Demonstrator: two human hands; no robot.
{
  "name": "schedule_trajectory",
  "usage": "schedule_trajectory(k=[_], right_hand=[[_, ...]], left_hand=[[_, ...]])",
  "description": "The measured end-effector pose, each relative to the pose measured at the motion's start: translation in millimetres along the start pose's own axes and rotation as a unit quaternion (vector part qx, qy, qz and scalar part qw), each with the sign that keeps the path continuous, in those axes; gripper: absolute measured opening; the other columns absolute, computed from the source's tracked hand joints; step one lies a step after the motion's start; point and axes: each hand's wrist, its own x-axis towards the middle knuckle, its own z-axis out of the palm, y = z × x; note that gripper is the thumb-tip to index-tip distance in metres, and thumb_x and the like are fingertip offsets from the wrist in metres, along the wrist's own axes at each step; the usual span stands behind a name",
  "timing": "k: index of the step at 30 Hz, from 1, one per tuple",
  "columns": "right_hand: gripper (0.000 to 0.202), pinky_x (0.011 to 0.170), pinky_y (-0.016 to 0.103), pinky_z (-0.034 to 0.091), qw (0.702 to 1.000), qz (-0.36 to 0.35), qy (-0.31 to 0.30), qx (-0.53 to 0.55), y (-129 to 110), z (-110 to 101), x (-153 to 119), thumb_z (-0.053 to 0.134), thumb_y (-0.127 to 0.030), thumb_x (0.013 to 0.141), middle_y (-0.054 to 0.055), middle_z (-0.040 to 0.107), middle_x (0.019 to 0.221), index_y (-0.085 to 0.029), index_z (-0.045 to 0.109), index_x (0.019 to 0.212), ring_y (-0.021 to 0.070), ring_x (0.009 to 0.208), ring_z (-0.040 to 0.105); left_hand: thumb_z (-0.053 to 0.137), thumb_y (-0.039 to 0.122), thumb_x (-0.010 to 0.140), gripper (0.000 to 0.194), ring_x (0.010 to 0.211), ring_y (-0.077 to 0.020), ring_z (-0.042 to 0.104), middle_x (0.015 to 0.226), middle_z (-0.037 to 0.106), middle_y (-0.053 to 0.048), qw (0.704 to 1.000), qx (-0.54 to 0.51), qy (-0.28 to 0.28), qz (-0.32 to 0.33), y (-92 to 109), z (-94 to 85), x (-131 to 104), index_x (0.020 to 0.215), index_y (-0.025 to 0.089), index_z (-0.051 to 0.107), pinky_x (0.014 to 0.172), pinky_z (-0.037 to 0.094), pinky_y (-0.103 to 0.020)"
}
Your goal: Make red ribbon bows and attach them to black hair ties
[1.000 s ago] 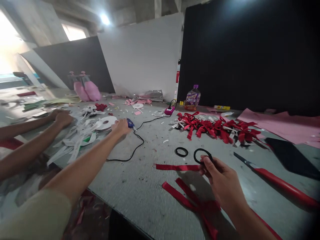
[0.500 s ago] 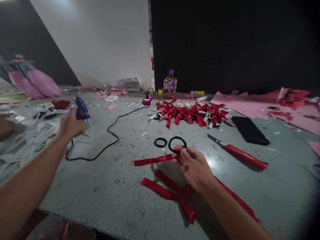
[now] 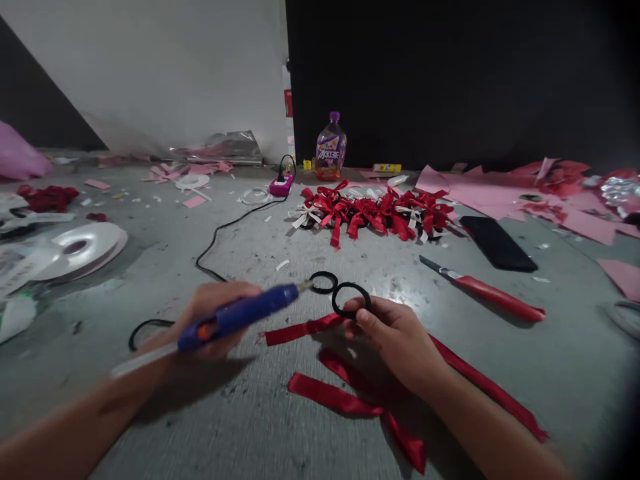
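My left hand (image 3: 215, 320) is wrapped round a blue hot glue gun (image 3: 245, 313), with a pale glue stick (image 3: 143, 360) poking from its back end. The gun's nozzle points right, close to a black hair tie (image 3: 324, 273) on the table. Between the thumb and fingers of my right hand (image 3: 395, 333) a second black hair tie is pinched upright. A red ribbon strip (image 3: 300, 329) runs under that hand; whether the fingers also grip it I cannot tell. Nearer to me lies a red ribbon bow (image 3: 345, 400), partly hidden by my right hand and forearm.
Behind the hands is a heap of red bows (image 3: 375, 215). To the right lie a red-handled knife (image 3: 500, 298) and a black phone (image 3: 497, 243). A bottle (image 3: 331, 150) stands at the back; a ribbon spool (image 3: 80, 247) lies left. The black cord (image 3: 215, 230) crosses the table.
My left hand has brought the glue gun from the far left to near the hair ties, nozzle now pointing right. My right hand still holds its hair tie in about the same place.
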Motion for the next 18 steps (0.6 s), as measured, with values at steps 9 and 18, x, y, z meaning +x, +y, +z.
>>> schedule_trajectory(k=[9, 18], right_hand=[[0.017, 0.069, 0.026, 0.051, 0.988, 0.009, -0.056, -0.146, -1.8, 0.6, -1.6, 0.062, -0.037, 0.091, 0.0, 0.07, 0.078, -0.022, 0.069, 0.097, 0.0123, 0.071, 0.067], [0.01, 0.072, 0.028, 0.052, 0.978, -0.005, -0.092, -0.186, -7.0, 5.1, -5.1, 0.062, -0.031, 0.092, 0.0, 0.066, 0.088, -0.023, 0.067, 0.093, 0.0129, 0.075, 0.067]], left_hand=[[0.051, 0.019, 0.084, 0.011, 0.063, -0.0126, 0.061, 0.076, 0.066, -0.001, 0.991, -0.108, -0.065, -0.05, 2.7, 18.4, -7.2, 0.091, 0.021, 0.059, 0.06, 0.044, -0.026], [0.052, 0.026, 0.081, 0.006, 0.05, -0.0103, 0.052, 0.062, 0.06, 0.004, 0.985, -0.079, -0.112, -0.103, 9.7, 18.4, -10.9, 0.079, 0.021, 0.054, 0.054, 0.037, -0.026]])
